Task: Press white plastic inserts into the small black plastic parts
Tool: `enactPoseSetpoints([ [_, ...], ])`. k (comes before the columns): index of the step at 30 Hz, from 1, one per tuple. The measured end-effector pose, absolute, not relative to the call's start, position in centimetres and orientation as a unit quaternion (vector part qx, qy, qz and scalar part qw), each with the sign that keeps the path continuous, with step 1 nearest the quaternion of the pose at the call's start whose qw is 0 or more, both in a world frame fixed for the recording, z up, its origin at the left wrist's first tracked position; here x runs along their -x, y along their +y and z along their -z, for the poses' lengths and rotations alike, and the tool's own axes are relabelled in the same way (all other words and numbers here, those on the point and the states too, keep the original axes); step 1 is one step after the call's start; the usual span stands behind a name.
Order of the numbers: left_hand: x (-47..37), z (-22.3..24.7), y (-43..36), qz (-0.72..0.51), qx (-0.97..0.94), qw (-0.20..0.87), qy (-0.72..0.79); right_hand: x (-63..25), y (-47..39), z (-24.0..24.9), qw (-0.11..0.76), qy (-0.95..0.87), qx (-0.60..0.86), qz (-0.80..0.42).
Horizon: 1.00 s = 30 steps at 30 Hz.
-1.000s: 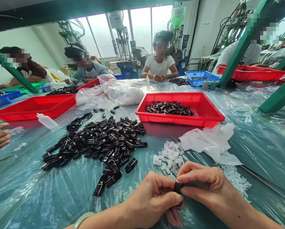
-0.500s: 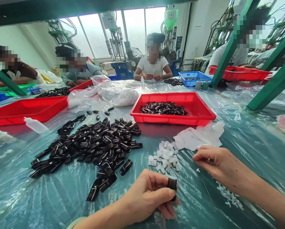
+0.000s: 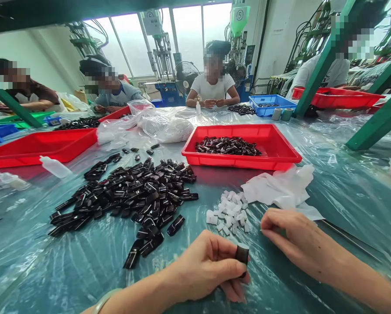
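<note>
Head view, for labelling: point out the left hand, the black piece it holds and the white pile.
Left hand [image 3: 209, 264]: head view, its middle.
Black piece [image 3: 242, 254]: head view, part above the thumb.
White pile [image 3: 230, 210]: head view, its middle.

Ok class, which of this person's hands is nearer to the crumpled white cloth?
Right. The right hand is just on the near side of the white cloth; the left hand, holding a black piece, is farther off, lower left.

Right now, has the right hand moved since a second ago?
Yes. Against the heap of white pieces, the right hand has moved right and forward, off the black piece in the left hand.
</note>
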<state>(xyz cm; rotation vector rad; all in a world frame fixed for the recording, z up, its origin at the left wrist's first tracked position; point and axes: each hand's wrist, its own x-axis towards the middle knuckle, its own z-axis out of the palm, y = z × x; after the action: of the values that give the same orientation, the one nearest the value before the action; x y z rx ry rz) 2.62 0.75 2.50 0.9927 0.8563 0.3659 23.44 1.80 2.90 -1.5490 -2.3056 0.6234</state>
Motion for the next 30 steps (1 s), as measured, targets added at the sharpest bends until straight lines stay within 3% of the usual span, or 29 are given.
enactPoseSetpoints([
  [7, -2.8, -2.5, 0.5, -0.134, -0.489, 0.752, 0.422, -21.0, 0.0, -4.3, 0.234, -0.756, 0.471, -0.388],
  [30, -3.2, -2.4, 0.1, -0.146, -0.513, 0.722, 0.441, -21.3, -0.3, -3.1, 0.250, -0.824, 0.393, -0.323],
])
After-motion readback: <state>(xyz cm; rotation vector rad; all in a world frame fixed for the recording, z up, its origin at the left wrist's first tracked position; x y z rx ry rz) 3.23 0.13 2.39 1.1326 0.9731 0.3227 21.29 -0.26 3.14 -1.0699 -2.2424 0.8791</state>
